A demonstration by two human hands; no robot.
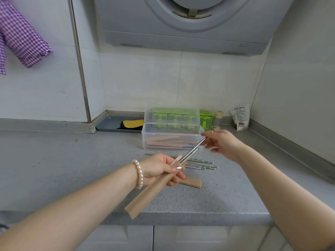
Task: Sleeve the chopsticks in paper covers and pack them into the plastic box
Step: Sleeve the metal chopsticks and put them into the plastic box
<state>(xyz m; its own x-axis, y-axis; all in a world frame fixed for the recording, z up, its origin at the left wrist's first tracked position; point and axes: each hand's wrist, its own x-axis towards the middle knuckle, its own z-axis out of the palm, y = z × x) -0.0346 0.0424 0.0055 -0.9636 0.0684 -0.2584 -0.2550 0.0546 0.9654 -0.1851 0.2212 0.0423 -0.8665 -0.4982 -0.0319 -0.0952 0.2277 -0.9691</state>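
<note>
My left hand (161, 169) grips a long brown paper cover (145, 198) near its open top, slanting down toward the counter edge. A pair of metal chopsticks (192, 151) sticks into that opening, and my right hand (223, 142) pinches their upper ends. Behind them stands the clear plastic box (150, 136) with its lid raised and several sleeved pairs lying inside. Several loose chopsticks (201, 164) lie on the counter just in front of the box. A small stack of spare paper covers (192, 182) rests under my left fingers.
A green holder (205, 118) stands behind the box, next to a small jar (218, 117) and a white packet (240, 117). A grey tray (112, 125) with a yellow and black cloth sits at the back left. A range hood (181, 24) hangs overhead. The counter edge runs close to me.
</note>
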